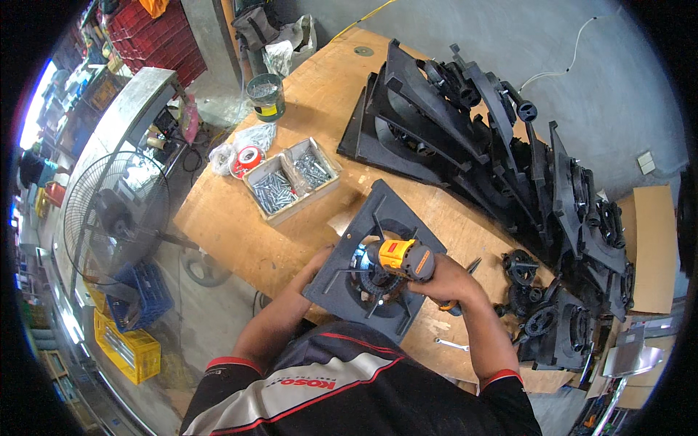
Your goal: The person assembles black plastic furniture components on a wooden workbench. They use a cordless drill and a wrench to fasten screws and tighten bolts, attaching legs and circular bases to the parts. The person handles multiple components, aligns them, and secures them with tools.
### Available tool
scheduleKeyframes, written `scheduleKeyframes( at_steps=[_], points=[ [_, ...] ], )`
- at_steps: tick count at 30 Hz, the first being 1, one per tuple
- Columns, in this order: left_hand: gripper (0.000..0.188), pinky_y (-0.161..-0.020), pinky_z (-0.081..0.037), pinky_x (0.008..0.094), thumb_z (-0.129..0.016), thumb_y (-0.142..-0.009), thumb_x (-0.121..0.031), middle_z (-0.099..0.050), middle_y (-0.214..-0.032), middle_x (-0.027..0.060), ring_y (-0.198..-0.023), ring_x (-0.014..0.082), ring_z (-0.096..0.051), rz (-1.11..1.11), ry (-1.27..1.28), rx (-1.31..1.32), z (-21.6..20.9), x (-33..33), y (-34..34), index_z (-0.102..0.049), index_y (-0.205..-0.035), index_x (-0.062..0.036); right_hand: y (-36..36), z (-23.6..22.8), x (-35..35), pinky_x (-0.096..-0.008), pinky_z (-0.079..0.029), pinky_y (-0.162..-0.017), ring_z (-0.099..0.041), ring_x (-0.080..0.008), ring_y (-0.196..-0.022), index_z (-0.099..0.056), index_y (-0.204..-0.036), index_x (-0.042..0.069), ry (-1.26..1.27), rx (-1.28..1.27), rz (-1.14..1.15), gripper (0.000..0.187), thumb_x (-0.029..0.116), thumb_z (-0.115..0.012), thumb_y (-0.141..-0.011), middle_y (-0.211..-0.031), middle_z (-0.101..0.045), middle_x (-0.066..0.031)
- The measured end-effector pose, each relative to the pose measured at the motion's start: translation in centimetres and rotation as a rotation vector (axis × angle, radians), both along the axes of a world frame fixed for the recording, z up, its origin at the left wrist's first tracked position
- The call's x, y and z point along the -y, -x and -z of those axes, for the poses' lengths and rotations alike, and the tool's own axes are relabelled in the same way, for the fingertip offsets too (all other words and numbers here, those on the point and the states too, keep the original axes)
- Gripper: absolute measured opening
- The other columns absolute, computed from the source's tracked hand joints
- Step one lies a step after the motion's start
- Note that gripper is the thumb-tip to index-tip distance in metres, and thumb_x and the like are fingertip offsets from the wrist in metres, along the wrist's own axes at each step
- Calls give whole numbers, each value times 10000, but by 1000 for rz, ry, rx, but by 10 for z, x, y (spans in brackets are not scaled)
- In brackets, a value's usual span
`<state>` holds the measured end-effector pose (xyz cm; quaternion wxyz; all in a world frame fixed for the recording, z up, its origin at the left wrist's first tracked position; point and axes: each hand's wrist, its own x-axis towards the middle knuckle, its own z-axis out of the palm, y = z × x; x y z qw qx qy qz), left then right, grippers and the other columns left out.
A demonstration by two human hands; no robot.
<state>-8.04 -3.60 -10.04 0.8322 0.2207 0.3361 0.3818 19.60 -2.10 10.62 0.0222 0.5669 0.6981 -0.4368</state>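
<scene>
A black square gas stove frame [338,287] with support arms and a round burner [378,280] in its middle lies tilted at the table's near edge. My left hand [318,263] grips the frame by its left edge; the fingers are partly hidden by it. In my right hand [449,280] is a yellow and black cordless drill [398,256], the fingers wrapped round its handle. The drill's front end is over the burner, where a bright light shines, and its tip cannot be made out.
On the wooden table [320,87] stands a two-part box of bolts [275,192], beside a red tape roll [249,158] and a bucket [266,98]. Stacked black stove frames [443,123] fill the right. A spanner [452,344] lies near my right forearm. A fan [116,214] stands left.
</scene>
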Motion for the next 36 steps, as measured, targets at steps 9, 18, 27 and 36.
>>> scheduleKeyframes(
  at_steps=[9,18,27,36],
  points=[
    [405,-843,-536,325,-543,-1043,-345,-687,-1152,98,-952,193,-666,7,-3,14,-1,-3,-6,-645,-1253,-14,-2,4,0,-419,-555,-901,-705,-373,-1006,-701,-1122,-13,8,-58,35,517,296,-808,-722,-1052,-721,-250],
    [421,-854,-535,327,-537,-1046,-359,-685,-1164,100,-964,197,-666,-15,-5,10,-4,1,-6,-642,-1265,-16,-2,4,0,-414,-555,-897,-711,-363,-990,-708,-1111,-12,3,-72,36,514,306,-810,-720,-1023,-727,-245],
    [436,-864,-534,330,-531,-1049,-373,-684,-1176,103,-977,200,-666,-54,-2,-7,-5,7,-2,-639,-1277,-17,-4,6,-1,-412,-554,-898,-710,-365,-997,-710,-1113,-9,-1,-78,40,518,314,-807,-720,-1031,-728,-244],
    [452,-874,-533,332,-526,-1051,-387,-682,-1187,106,-989,203,-666,-88,-17,-32,-6,5,2,-636,-1290,-19,-8,19,0,-422,-544,-925,-696,-368,-1041,-700,-1148,6,-40,-27,39,547,338,-805,-726,-1072,-720,-248]
  ],
)
